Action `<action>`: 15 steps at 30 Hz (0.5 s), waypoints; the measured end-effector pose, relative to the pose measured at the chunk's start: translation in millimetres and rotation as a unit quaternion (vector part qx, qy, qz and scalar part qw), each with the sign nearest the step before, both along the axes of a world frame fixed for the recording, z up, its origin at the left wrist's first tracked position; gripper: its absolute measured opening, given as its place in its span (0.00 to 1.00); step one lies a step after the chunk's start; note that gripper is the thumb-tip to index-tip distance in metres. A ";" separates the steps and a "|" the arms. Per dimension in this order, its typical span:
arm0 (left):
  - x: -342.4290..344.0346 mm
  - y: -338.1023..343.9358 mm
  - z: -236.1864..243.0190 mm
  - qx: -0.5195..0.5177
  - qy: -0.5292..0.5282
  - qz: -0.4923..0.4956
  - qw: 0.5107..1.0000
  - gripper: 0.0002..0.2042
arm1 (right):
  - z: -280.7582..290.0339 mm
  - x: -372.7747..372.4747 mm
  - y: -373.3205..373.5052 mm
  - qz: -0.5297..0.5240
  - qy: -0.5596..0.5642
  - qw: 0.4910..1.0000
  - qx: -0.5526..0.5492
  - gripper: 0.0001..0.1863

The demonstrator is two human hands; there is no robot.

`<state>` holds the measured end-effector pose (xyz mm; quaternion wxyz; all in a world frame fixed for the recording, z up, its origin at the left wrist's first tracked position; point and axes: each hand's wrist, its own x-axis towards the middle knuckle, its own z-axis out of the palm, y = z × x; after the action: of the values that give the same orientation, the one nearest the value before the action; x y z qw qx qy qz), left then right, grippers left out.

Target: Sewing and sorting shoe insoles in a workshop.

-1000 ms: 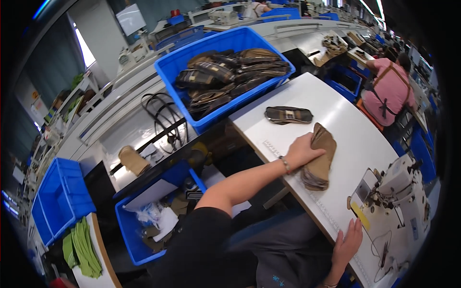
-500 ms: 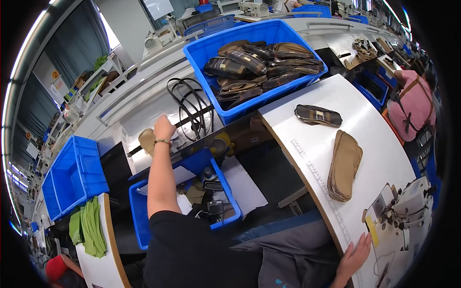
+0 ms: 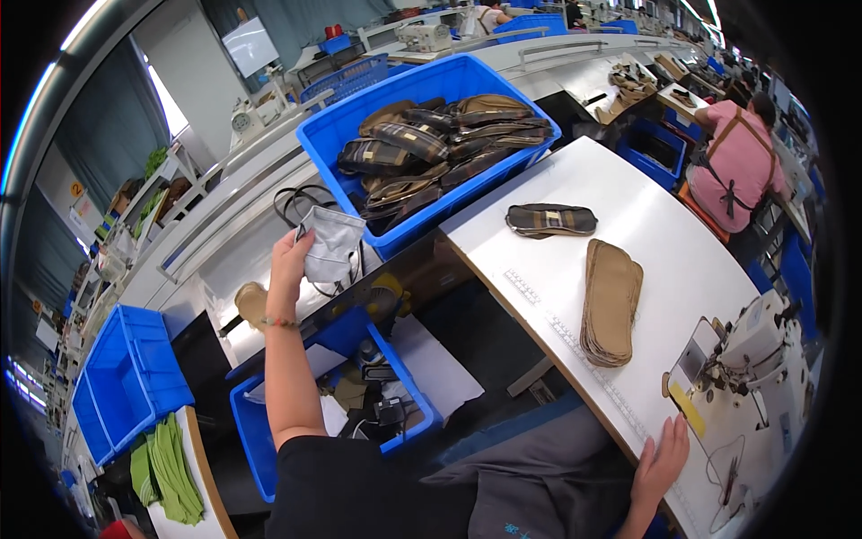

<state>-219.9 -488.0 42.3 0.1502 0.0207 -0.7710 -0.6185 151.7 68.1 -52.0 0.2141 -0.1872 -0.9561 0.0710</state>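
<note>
Just left of the filled blue bin (image 3: 346,126), our left hand (image 3: 288,267) pinches a grey cloth piece (image 3: 334,244), seemingly a picking-up step needing steady fingers, while our right hand (image 3: 662,465), empty and loosely spread, rests well to its right.

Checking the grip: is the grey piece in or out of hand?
In: the left hand grips the grey piece by its edge.

Bare left hand (image 3: 287,264) at 9 o'clock grips a limp, light-grey, fabric-like piece (image 3: 334,250); bare right hand (image 3: 663,463) at 4 o'clock rests on smooth white tabletop (image 3: 669,234).
</note>
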 end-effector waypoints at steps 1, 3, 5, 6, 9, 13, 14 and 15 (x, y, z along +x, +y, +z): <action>8.0 28.1 11.4 0.069 0.027 -0.094 0.993 0.10 | 4.3 -1.6 -4.5 0.013 0.031 0.998 -0.057 0.21; 25.2 87.8 27.2 0.077 0.032 -0.176 0.981 0.09 | 13.9 -5.2 -18.4 0.039 0.073 0.991 -0.103 0.19; 43.4 146.8 33.4 0.070 0.000 -0.268 0.961 0.10 | 24.2 -9.3 -35.2 0.105 0.149 0.972 -0.146 0.16; 53.9 177.8 30.9 0.074 -0.010 -0.303 0.950 0.11 | 28.4 -11.3 -45.4 0.118 0.162 0.963 -0.179 0.16; 86.7 263.2 17.9 0.075 -0.104 -0.466 0.875 0.12 | 41.6 -13.7 -68.0 0.160 0.172 0.910 -0.343 0.20; 170.6 366.9 -20.3 0.049 -0.165 -0.620 0.766 0.13 | 44.5 -1.6 -76.2 0.121 0.177 0.735 -0.644 0.41; 190.0 384.1 -26.7 -0.006 -0.144 -0.671 0.727 0.13 | 37.8 -1.9 -77.1 0.108 0.220 0.747 -0.619 0.38; 207.3 400.7 -32.6 -0.094 -0.129 -0.717 0.678 0.14 | 29.8 1.2 -73.4 0.091 0.266 0.764 -0.581 0.35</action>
<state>-12.6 -87.3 9.7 -0.4396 -0.4733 -0.6152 -0.4520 152.9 -5.3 -22.2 0.3023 -0.1611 -0.6492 0.6791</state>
